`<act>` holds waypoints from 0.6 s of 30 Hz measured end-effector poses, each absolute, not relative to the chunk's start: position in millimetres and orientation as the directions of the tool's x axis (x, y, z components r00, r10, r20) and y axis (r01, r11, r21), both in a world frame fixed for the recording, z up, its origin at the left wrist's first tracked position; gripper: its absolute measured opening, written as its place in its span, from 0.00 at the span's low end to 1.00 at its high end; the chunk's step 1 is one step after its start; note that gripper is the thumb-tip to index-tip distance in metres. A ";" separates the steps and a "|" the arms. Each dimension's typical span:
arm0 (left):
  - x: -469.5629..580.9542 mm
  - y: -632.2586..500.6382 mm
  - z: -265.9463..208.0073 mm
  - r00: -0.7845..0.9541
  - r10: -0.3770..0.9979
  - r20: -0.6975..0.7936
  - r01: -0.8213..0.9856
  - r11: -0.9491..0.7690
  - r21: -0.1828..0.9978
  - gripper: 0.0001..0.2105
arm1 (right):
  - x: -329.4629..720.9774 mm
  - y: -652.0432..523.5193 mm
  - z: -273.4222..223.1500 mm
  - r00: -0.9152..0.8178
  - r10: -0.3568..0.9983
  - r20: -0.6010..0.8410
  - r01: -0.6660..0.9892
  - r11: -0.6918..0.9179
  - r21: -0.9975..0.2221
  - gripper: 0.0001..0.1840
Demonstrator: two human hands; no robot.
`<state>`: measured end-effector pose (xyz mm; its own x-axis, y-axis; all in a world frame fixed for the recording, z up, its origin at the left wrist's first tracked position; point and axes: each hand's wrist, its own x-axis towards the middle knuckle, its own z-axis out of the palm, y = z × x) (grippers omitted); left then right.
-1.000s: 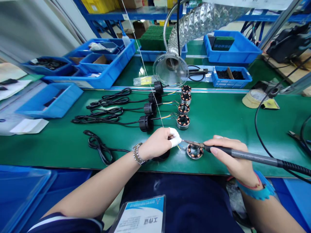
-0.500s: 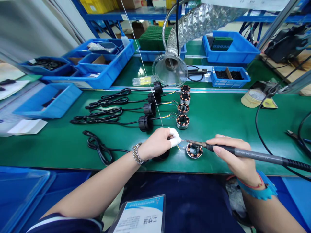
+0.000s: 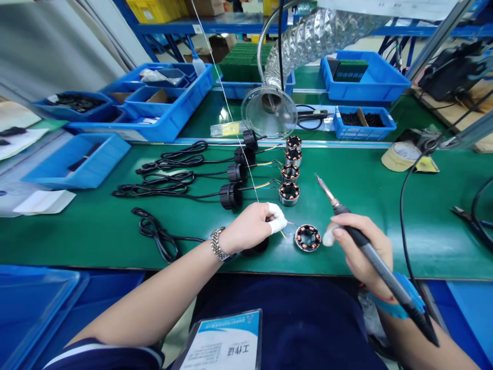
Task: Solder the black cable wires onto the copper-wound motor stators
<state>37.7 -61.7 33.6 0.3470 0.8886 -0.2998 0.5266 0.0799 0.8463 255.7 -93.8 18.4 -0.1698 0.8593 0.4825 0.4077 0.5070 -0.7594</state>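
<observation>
My left hand (image 3: 256, 223), with white covers on its thumb and finger, pinches thin wires close above the green table. A long strand of solder wire (image 3: 231, 110) runs down from above into this grip. Beside the fingertips lies a stator ring (image 3: 307, 238) with copper windings, a thin lead reaching from it toward them. A black cap (image 3: 257, 247) on a black cable is partly hidden under my left hand. My right hand (image 3: 360, 246) is closed around a soldering iron (image 3: 356, 234), its tip raised, pointing away from me and apart from the stator.
Farther back stand several stators (image 3: 289, 193) wired to black caps (image 3: 231, 196) with coiled cables (image 3: 154, 184). A fume-extraction funnel (image 3: 269, 113) hangs behind them. Blue bins (image 3: 365, 77) line the back, a tape roll (image 3: 400, 155) and pliers (image 3: 468, 218) lie right.
My right hand has drawn the soldering iron back from the wire ends and swung its tip up and away. My left hand keeps its pinch in the same place.
</observation>
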 end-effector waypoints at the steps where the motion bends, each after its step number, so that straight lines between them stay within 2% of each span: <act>1: 37.7 -61.7 33.8 0.345 0.889 -0.301 0.531 0.079 0.844 0.08 | 251.7 -94.3 15.5 -0.188 0.849 0.493 0.411 0.524 -0.746 0.11; 7: 39.7 -60.5 32.6 0.371 0.879 -0.300 0.519 0.072 0.852 0.08 | 223.3 -94.5 -1.5 -0.427 0.693 0.581 0.396 0.721 -0.569 0.18; 11: 36.6 -59.2 35.0 0.422 0.864 -0.276 0.469 0.053 0.882 0.09 | 213.9 -94.4 -5.2 -0.450 0.630 0.633 0.429 0.774 -0.466 0.18; 13: 30.4 -58.7 38.9 0.489 0.825 -0.282 0.462 0.029 0.886 0.10 | 213.0 -94.8 -2.7 -0.407 0.666 0.625 0.438 0.743 -0.506 0.17; 16: 16.3 -58.9 43.9 0.605 0.740 -0.294 0.441 -0.003 0.898 0.12 | 213.2 -95.9 3.1 -0.294 0.777 0.557 0.430 0.628 -0.649 0.16; 18: 7.1 -60.2 43.5 0.605 0.748 -0.272 0.459 -0.050 0.887 0.12 | 212.9 -96.7 5.5 -0.216 0.834 0.508 0.410 0.549 -0.728 0.16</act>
